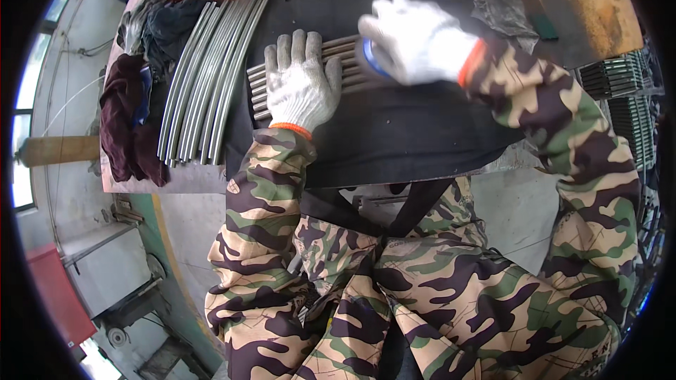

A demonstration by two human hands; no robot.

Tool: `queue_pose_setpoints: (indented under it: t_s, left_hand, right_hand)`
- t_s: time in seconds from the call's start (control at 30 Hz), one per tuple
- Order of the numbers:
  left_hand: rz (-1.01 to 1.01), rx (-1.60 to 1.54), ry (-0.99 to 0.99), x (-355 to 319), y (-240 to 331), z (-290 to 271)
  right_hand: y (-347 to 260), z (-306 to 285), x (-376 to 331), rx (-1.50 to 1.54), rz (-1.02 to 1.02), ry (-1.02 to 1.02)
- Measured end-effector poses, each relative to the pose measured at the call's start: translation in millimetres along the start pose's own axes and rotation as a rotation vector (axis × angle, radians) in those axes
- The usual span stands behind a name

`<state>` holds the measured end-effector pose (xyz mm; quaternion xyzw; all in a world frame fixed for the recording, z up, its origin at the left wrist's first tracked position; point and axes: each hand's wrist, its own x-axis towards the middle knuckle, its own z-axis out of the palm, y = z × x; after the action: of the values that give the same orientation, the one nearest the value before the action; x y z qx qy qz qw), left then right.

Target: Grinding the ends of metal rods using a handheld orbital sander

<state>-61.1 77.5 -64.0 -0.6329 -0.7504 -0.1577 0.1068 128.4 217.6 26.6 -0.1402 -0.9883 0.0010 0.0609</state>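
A short row of metal rods (345, 63) lies side by side on a black mat (394, 134) that covers the tabletop (176, 177), close to the person's body. Most of the row is covered: the gloved left hand (299, 84) lies flat on its left part with fingers spread and nothing clasped, its grip wide, so only the rod ends at the left and a stretch between the hands show. The gloved right hand (415, 39) is blurred over the right end of the row; its fingers curl around something with a blue edge (369, 58), too smeared to identify, and whether that grip truly closes on it cannot be told. How far the rods run under this hand is hidden.

To the left, a bundle of longer curved metal tubes (208, 77) lies on the tabletop, well apart from the rods. Dark crumpled cloths (130, 112) are heaped beside them at the tabletop's left edge. At the right rim, stacks of metal parts (623, 77) are cut off by the frame.
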Motion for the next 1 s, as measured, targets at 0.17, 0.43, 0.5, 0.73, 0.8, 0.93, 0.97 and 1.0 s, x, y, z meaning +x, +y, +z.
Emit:
queue_pose_setpoints:
  t_s: [0.17, 0.43, 0.5, 0.73, 0.8, 0.93, 0.97, 1.0]
  left_hand:
    - [0.051, 0.033, 0.141, 0, -2, 12]
    - [0.036, 0.065, 0.152, -2, -11, 5]
    - [0.028, -0.005, 0.091, 3, 1, 11]
    - [0.026, 0.039, 0.167, 2, -5, 11]
    - [0.026, 0.036, 0.152, 2, -2, 12]
    - [0.020, 0.015, 0.080, 2, 0, 6]
    - [0.022, 0.045, 0.123, 1, -2, 9]
    - [0.025, 0.074, 0.167, 0, -3, 11]
  right_hand:
    - [10, 8, 6, -0.022, 0.080, -0.081]
    - [12, 15, 29, -0.044, 0.060, -0.015]
    - [10, 16, 8, -0.037, 0.045, -0.019]
    - [9, 10, 34, -0.058, 0.101, -0.033]
    - [13, 18, 25, -0.055, 0.111, -0.036]
    - [-10, 7, 1, 0.028, 0.016, -0.083]
    - [-9, 5, 9, 0.015, 0.052, -0.083]
    - [-6, 5, 16, 0.002, 0.089, -0.082]
